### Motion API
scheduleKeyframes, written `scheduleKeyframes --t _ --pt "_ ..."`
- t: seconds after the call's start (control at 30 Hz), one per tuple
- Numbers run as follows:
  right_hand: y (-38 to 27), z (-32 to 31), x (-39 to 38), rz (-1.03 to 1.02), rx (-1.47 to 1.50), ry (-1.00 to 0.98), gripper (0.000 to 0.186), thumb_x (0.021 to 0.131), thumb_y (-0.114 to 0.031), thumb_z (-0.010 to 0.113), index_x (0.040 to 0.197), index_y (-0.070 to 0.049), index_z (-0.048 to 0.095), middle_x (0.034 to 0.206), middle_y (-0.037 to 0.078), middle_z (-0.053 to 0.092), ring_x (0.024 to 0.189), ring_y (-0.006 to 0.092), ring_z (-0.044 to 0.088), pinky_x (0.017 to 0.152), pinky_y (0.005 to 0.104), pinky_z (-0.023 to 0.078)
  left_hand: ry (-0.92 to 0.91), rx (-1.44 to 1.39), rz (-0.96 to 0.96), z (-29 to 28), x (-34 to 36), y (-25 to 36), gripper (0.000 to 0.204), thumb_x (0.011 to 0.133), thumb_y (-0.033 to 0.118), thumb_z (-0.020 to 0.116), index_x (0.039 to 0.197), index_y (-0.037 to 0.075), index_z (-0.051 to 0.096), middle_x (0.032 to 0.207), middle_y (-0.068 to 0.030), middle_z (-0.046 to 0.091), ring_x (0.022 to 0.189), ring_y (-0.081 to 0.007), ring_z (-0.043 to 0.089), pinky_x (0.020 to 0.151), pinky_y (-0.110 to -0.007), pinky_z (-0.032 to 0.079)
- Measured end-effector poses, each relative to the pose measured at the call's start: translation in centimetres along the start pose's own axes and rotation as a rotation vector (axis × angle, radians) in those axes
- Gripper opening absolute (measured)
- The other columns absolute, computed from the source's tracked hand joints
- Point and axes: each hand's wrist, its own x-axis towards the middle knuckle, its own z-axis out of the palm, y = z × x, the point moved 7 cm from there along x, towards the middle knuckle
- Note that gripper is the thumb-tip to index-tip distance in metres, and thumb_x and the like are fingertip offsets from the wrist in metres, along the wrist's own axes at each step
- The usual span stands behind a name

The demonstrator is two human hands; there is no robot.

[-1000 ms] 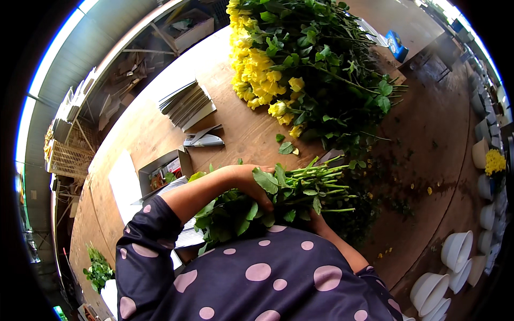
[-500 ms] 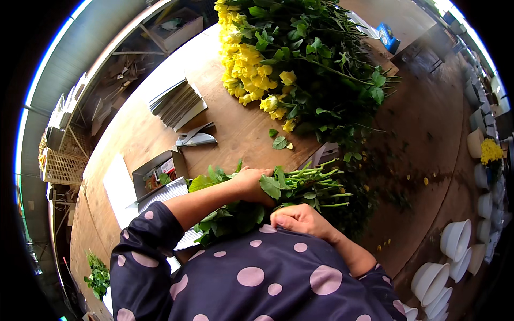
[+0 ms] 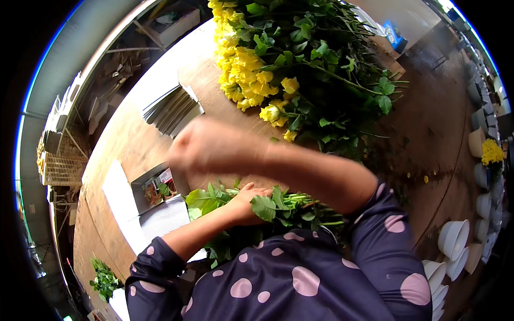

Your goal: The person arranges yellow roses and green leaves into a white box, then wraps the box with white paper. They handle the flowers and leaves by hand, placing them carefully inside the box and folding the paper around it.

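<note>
My left hand (image 3: pixel 249 204) grips a bundle of leafy green stems (image 3: pixel 292 203) held low against my dark, pink-spotted top. My right hand (image 3: pixel 195 147) is raised across the middle, smeared by motion, so its fingers cannot be made out; it is nearest to an open grey box (image 3: pixel 139 191) of small items and a stack of cards (image 3: pixel 166 109). Below the box lie white ridged sheets (image 3: pixel 166 219) and a flat white sheet (image 3: pixel 118 195).
A large pile of yellow roses (image 3: pixel 241 75) with long leafy stems covers the back of the wooden table (image 3: pixel 96 224). A blue object (image 3: pixel 393 35) sits behind it. White bowls (image 3: pixel 452 241) line the right, shelving with baskets (image 3: pixel 61 168) the left, and greenery (image 3: pixel 101 278) is lower left.
My right hand has come up from beside the bundle and swept leftward across it, now covering where grey scissors lay. My left hand stays on the stems, slightly lower in the picture.
</note>
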Motion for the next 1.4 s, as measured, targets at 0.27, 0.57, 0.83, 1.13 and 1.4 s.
scheduleKeyframes --t 0.27,0.57,0.83,1.13,1.4 --pt "27.3 -10.8 -13.1 0.459 0.165 -0.108 0.024 0.081 -0.022 0.055 0.063 -0.007 0.056 0.057 -0.004 0.047 0.054 0.0052 0.042 0.048 0.0233 0.036 0.071 -0.108 0.084 -8.2 -1.6 1.9 0.062 0.058 0.036 0.068 0.11 0.01 0.048 0.109 -0.0086 0.051 0.109 -0.0232 0.045 0.1 -0.047 0.022" --pt "14.0 2.7 -17.3 0.223 0.204 0.291 0.02 0.088 -0.022 0.047 0.087 -0.004 0.058 0.053 -0.004 0.041 0.05 0.0028 0.036 0.047 0.0201 0.032 0.043 -0.013 -0.048 -3.6 2.4 -1.9 0.034 0.066 0.035 0.059 0.093 0.014 0.057 0.092 -0.0071 0.056 0.096 -0.0251 0.052 0.088 -0.047 0.034" --pt "9.3 4.7 -12.7 0.055 -0.046 0.289 0.029 0.081 -0.019 0.049 0.06 0.0 0.049 0.054 0.018 0.049 0.05 0.0294 0.051 0.051 0.0358 0.041 0.085 0.057 0.02 1.7 4.3 -3.7 0.023 0.065 0.016 0.057 0.085 0.005 0.059 0.085 -0.0111 0.059 0.082 -0.0288 0.056 0.073 -0.037 0.043" --pt "6.1 5.3 -11.7 -0.156 -0.263 0.237 0.028 0.08 -0.019 0.051 0.058 0.0 0.049 0.054 0.016 0.051 0.049 0.0287 0.051 0.049 0.0348 0.04 0.135 0.1 -0.069 6.6 4.1 -6.2 0.028 0.073 0.024 0.051 0.097 0.013 0.059 0.097 -0.0047 0.059 0.097 -0.0225 0.053 0.092 -0.043 0.03" --pt "13.4 -7.3 -21.6 0.551 0.241 0.443 0.029 0.084 -0.02 0.046 0.06 -0.005 0.051 0.047 -0.006 0.036 0.043 0.0022 0.03 0.042 0.0189 0.024 0.021 0.101 -0.126 1.6 1.8 -0.5 0.038 0.066 0.029 0.058 0.099 0.009 0.056 0.094 -0.0137 0.058 0.095 -0.0285 0.052 0.099 -0.051 0.021"
